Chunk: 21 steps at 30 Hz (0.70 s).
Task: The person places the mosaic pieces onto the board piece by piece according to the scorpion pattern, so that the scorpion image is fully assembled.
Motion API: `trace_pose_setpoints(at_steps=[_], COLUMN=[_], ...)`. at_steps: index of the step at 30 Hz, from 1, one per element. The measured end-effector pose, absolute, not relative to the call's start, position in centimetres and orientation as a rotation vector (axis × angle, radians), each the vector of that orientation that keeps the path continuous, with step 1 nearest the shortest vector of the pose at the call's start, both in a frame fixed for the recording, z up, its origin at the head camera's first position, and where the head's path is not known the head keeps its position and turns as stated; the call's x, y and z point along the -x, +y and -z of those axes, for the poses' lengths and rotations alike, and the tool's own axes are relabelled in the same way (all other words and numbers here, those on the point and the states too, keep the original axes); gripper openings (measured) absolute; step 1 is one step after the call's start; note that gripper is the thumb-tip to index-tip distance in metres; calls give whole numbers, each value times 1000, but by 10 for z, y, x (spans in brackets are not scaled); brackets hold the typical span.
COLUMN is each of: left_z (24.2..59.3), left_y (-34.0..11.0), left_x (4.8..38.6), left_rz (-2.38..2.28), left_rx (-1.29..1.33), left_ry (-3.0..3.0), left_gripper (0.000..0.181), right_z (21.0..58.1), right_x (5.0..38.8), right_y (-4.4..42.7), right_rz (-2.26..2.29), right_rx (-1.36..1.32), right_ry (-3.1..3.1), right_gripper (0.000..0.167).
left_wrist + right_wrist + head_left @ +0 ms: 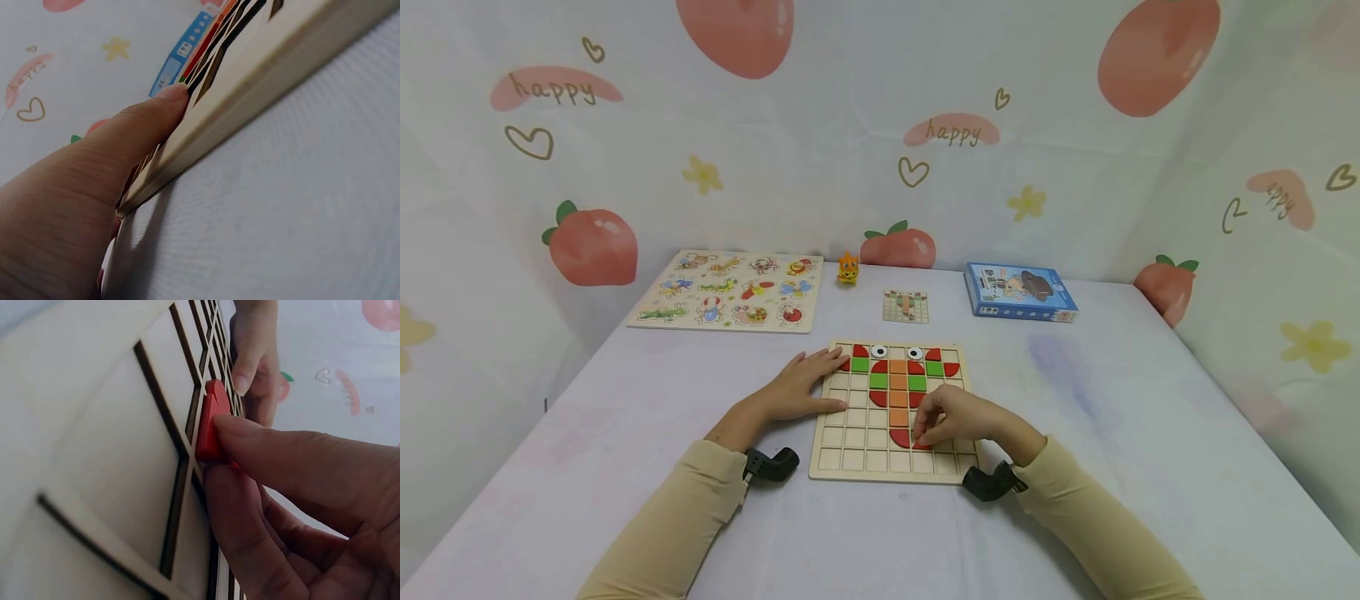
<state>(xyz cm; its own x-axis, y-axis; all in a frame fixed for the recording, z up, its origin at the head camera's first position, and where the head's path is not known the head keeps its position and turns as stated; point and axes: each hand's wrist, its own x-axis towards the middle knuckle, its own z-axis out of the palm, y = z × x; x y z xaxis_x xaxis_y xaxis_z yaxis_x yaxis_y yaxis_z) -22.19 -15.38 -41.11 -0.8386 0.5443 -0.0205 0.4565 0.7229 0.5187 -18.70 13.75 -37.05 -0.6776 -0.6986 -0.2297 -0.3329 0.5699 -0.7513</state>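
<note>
A wooden grid board (pixel 850 460) lies flat in the middle of the table, with red, green and orange pieces and two eye pieces set in its cells. My right hand (pixel 958 415) pinches a red quarter-circle piece (pixel 211 428) between thumb and finger, low on the board beside another red piece (pixel 900 437). The pinched piece touches the grid at a cell. My left hand (pixel 793 387) rests along the board's left edge with fingers spread, its thumb (pixel 169 97) lying on the rim. The fingertips of that hand touch the upper left corner near a green square (pixel 860 365).
Behind the board lies a small pattern card (pixel 906 307). An insect puzzle board (pixel 726 292) lies at the back left, an orange toy figure (pixel 847 269) next to it. A blue box (pixel 1021 292) lies at the back right. Printed cloth hangs behind the table.
</note>
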Motion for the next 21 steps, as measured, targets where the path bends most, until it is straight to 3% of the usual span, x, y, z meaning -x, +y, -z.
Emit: trace_pose_setpoints(at_steps=[21], left_z=[412], left_y=[-154], left_x=[223], left_rz=[-755], left_rx=[-821], left_ry=[2753], left_gripper=[83], right_z=[365], right_x=[183], right_y=[144], right_rz=[911], right_rx=[843], right_ry=[2331], right_gripper=[7])
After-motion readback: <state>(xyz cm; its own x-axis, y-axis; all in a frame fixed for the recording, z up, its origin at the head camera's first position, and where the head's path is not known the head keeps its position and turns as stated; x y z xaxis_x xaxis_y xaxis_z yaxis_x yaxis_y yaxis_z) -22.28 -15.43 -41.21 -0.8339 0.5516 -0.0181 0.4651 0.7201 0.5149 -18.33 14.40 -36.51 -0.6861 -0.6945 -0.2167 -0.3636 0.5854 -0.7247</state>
